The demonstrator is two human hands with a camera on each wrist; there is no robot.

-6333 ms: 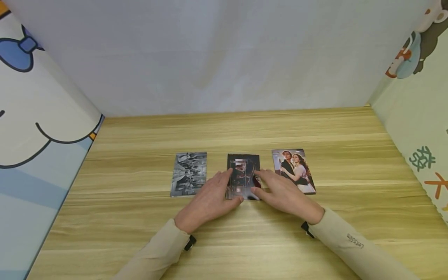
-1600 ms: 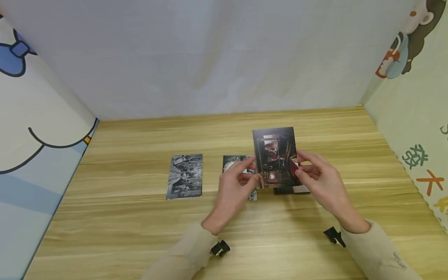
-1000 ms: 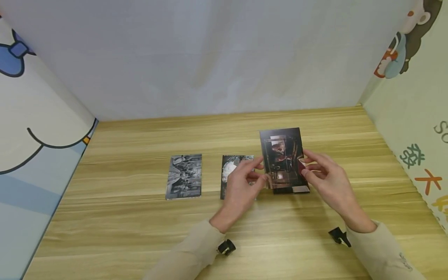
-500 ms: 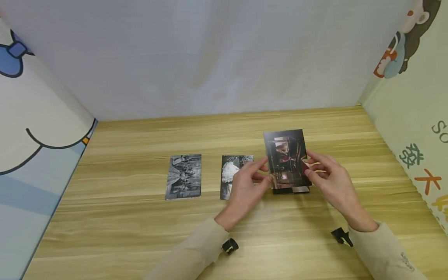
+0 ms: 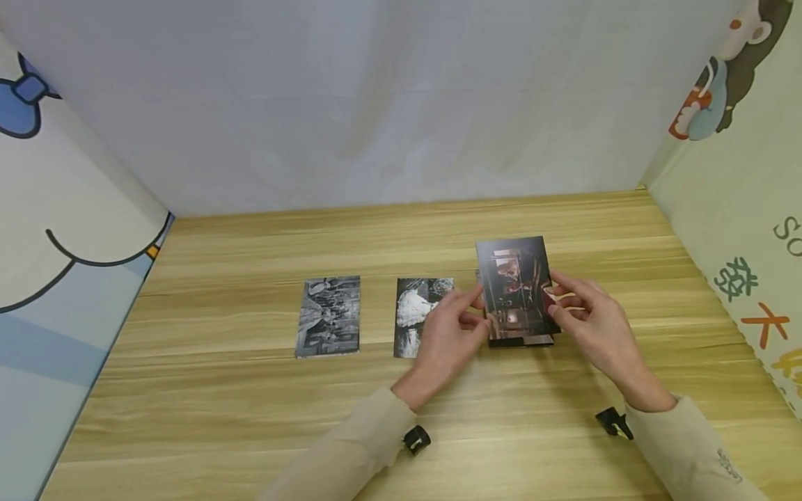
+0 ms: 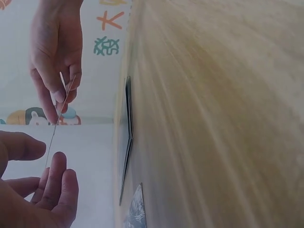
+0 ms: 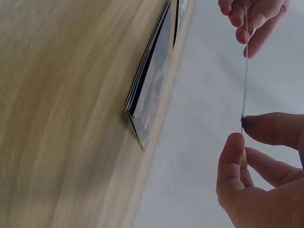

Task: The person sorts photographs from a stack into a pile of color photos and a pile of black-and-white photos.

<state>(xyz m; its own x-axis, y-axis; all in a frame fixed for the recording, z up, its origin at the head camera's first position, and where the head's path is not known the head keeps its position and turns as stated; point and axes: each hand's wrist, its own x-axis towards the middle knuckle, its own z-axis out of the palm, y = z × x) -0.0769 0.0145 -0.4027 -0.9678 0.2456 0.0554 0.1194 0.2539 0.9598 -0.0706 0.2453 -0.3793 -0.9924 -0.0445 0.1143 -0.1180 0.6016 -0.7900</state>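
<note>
Between both hands a dark photo card [image 5: 516, 289] is held up off the table, seen edge-on in both wrist views. My left hand [image 5: 450, 337] pinches its left edge; my right hand [image 5: 592, 327] pinches the right edge between thumb and fingers. Beneath it lies a right-hand stack of photo cards [image 7: 153, 90], mostly hidden by the held card in the head view. Left of that, a black-and-white photo card [image 5: 410, 313] with a white dress lies partly behind my left hand. Farther left rests another black-and-white photo card [image 5: 328, 316] showing a crowd.
The cards lie on a wood-grain table [image 5: 238, 424]. A pale cloth wall [image 5: 401, 104] rises at the table's back, with cartoon-printed panels at left and right. Black straps show at both cuffs.
The dark card, flat in the middle under both hands at first, has been lifted and carried right over the right stack, uncovering the white-dress photo. Lately it has sunk slightly.
</note>
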